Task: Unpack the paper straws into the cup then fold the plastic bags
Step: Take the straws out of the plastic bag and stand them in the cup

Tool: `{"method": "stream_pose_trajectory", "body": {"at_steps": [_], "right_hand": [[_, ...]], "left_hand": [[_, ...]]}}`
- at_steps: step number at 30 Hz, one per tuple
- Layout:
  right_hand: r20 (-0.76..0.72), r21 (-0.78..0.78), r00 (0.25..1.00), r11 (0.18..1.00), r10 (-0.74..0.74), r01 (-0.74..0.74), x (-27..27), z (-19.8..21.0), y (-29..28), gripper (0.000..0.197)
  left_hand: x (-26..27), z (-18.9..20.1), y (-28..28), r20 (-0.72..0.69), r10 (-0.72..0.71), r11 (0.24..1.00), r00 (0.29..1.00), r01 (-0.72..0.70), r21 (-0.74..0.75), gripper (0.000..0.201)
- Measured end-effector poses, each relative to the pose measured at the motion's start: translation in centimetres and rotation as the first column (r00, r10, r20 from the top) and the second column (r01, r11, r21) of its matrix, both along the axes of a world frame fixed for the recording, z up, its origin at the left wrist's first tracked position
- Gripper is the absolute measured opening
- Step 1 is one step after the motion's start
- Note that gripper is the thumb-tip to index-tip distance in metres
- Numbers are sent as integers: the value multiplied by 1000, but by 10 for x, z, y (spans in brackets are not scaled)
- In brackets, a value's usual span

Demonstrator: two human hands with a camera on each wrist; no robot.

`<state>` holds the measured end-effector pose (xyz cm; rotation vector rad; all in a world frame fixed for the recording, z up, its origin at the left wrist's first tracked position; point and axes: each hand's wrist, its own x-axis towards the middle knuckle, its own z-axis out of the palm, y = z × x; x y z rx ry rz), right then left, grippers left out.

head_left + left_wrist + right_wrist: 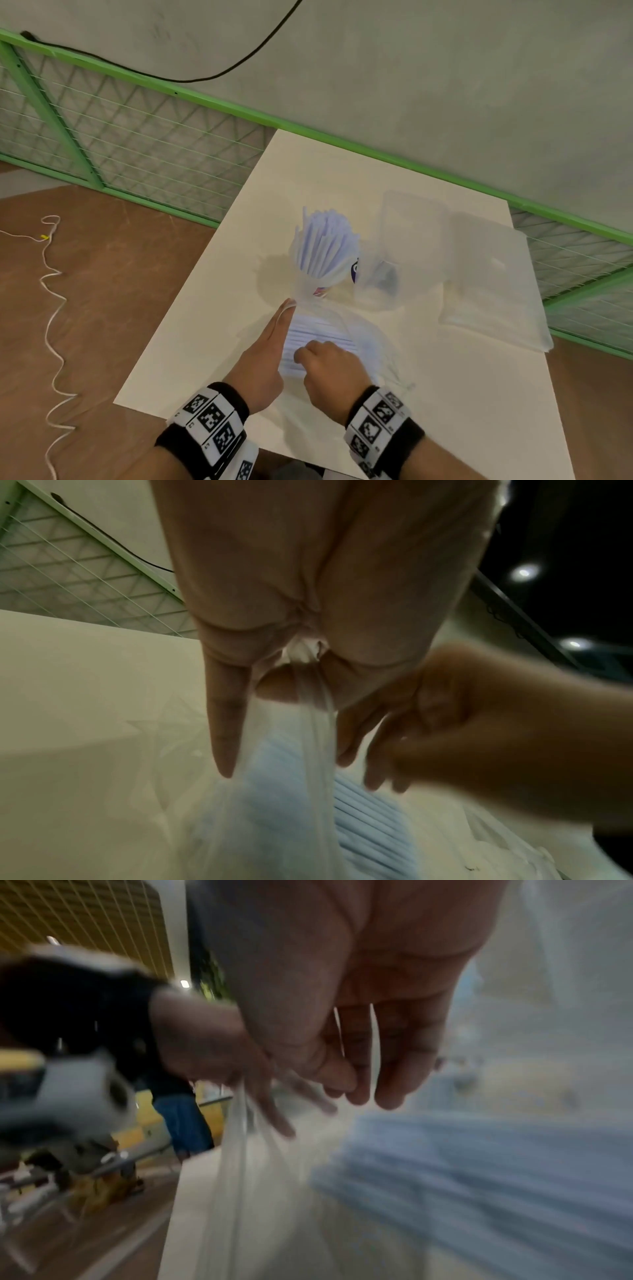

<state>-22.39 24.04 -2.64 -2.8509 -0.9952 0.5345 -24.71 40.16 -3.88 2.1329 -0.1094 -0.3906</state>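
Head view: on the white table [445, 411] a cup [323, 274] stands packed with upright paper straws [325, 240]. Just in front of it lies a clear plastic bag [370, 339] with more straws inside [318, 337]. The left hand [263, 359] pinches the bag's gathered edge between thumb and fingers [226, 723]. The right hand [329, 370] rests on the bundle with fingers curled; whether it grips the straws I cannot tell, as its wrist view is blurred. Flat bags [493, 281] lie to the right, beside the cup.

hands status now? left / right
Left hand: pinching the plastic bag of straws.
Right hand: fingers down at the straws; grip cannot be told.
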Motion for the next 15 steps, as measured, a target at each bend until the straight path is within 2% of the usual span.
{"method": "stream_pose_trajectory", "body": {"at_steps": [3, 7, 11, 15], "right_hand": [[28, -83, 999, 996, -35, 37, -11, -36, -4, 46], [120, -63, 989, 994, -83, 91, -19, -60, -6, 56], [180, -1, 973, 989, -145, 147, -18, -61, -3, 49], [207, -34, 967, 987, -148, 159, -14, -64, -2, 36]], "left_hand": [[0, 0, -6, -3, -1, 1000, 1000, 1, -15, 110], [-2, 1, -7, 4, -3, 1000, 1000, 3, -11, 109], [-3, 1, -6, 10, 1, 1000, 1000, -1, -2, 110], [-2, -2, -4, 22, 1, 1000, 1000, -1, 4, 111]]}}
